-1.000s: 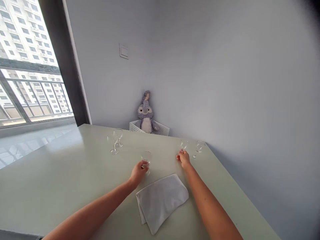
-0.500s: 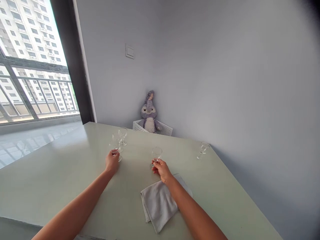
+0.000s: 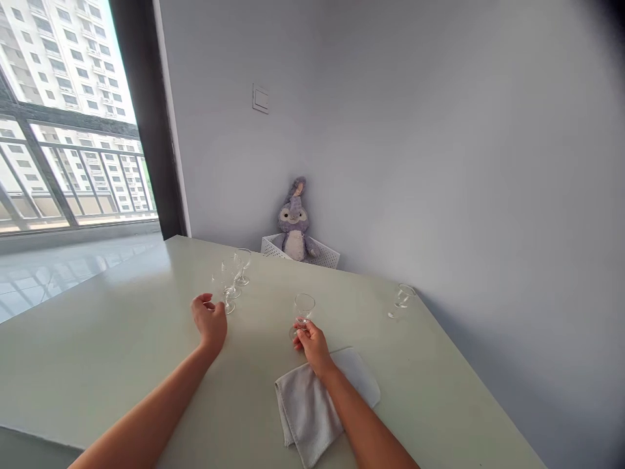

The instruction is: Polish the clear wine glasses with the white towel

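Several clear stemmed glasses stand in a row at the left centre of the table; the farthest wine glass (image 3: 243, 258) is the plainest to see. My left hand (image 3: 209, 318) is beside the nearest glass (image 3: 229, 305), its fingers curved apart and holding nothing. In my right hand (image 3: 310, 342) is the stem of another wine glass (image 3: 305, 305), pinched between thumb and fingers near the table surface. Under my right forearm lies a folded grey cloth (image 3: 312, 407).
One more wine glass (image 3: 403, 297) stands near the table's right edge. Behind the pale green table (image 3: 122, 345), a purple plush rabbit (image 3: 293, 225) sits in a white perforated basket (image 3: 328, 256) against the wall. A window is on the left.
My left hand has let go of the nearest glass in the row and moved slightly left. My right hand keeps its hold, shifted slightly nearer. The view has tilted a little.
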A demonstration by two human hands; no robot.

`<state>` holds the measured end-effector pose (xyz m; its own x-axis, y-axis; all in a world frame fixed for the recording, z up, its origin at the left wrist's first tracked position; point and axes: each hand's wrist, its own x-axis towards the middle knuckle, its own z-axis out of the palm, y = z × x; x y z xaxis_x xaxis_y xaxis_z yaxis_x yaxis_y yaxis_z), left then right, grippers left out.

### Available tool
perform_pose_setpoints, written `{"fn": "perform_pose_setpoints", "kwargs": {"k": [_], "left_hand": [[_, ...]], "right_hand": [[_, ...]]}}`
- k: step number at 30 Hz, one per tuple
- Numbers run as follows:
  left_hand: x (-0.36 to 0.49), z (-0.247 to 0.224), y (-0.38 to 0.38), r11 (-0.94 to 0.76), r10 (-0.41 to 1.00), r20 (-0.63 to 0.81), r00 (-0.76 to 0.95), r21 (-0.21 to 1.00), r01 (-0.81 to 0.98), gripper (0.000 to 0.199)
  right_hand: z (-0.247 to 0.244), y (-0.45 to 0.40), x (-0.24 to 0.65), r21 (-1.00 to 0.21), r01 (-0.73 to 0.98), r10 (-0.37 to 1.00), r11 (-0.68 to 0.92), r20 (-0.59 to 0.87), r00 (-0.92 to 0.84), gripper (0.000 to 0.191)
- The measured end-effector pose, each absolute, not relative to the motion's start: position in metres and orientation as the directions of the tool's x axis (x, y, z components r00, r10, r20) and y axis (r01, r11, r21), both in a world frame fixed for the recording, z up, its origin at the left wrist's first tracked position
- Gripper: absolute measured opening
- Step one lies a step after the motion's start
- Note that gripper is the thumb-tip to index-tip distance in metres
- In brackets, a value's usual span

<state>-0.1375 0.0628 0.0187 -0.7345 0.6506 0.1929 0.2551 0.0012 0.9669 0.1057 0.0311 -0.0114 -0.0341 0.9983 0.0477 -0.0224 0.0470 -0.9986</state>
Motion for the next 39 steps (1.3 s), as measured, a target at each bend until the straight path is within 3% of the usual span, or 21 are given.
{"fn": "perform_pose_setpoints", "kwargs": {"k": [3,7,8,10,12,14,17,21,27,32,39], "left_hand": [[-0.105,0.015,0.041,-0.172,0.802,0.361,-0.476,0.902,0.395,0.025],[-0.066,-0.001,0.023,-0.233,0.957,0.282,-0.069,0.888,0.397,0.049],[-0.061,-0.004,0.021,-0.236,0.964,0.266,-0.024,0.890,0.390,0.055],[-0.058,-0.008,0.021,-0.224,0.972,0.236,0.016,0.897,0.382,0.060],[-0.059,-0.009,0.023,-0.194,0.980,0.199,0.026,0.907,0.375,0.059],[-0.061,-0.007,0.025,-0.171,0.985,0.171,0.034,0.910,0.377,0.056],[-0.062,-0.003,0.026,-0.160,0.987,0.156,0.045,0.899,0.408,0.052],[-0.060,0.000,0.027,-0.157,0.987,0.157,0.034,0.902,0.403,0.049],[-0.061,0.007,0.025,-0.153,0.988,0.150,0.039,0.895,0.419,0.045],[-0.061,0.008,0.026,-0.153,0.988,0.142,0.059,0.862,0.483,0.044],[-0.062,0.005,0.027,-0.156,0.988,0.130,0.088,0.871,0.466,0.039]], "right_hand": [[-0.010,0.027,0.102,-0.998,-0.025,0.992,0.061,0.063,-0.113,0.036],[-0.006,0.028,0.106,-0.996,-0.066,0.980,0.058,0.070,-0.188,0.036],[-0.004,0.032,0.112,-0.994,-0.089,0.990,0.059,0.070,-0.121,0.035],[0.000,0.044,0.137,-0.986,-0.137,0.980,0.094,0.068,0.187,0.030],[0.005,0.057,0.176,-0.974,-0.158,0.811,0.165,0.043,0.583,0.024],[0.008,0.067,0.222,-0.970,-0.153,0.660,0.190,0.011,0.751,0.027],[0.008,0.077,0.283,-0.972,-0.153,0.516,0.178,-0.040,0.855,0.037],[0.006,0.087,0.323,-0.979,-0.161,0.534,0.125,-0.070,0.843,0.047],[0.007,0.108,0.327,-0.992,-0.117,0.627,0.041,-0.066,0.776,0.034],[0.001,0.109,0.283,-0.995,-0.096,0.686,-0.013,-0.079,0.724,0.019],[-0.007,0.082,0.176,-0.998,-0.047,0.861,-0.034,-0.053,0.506,0.024]]}}
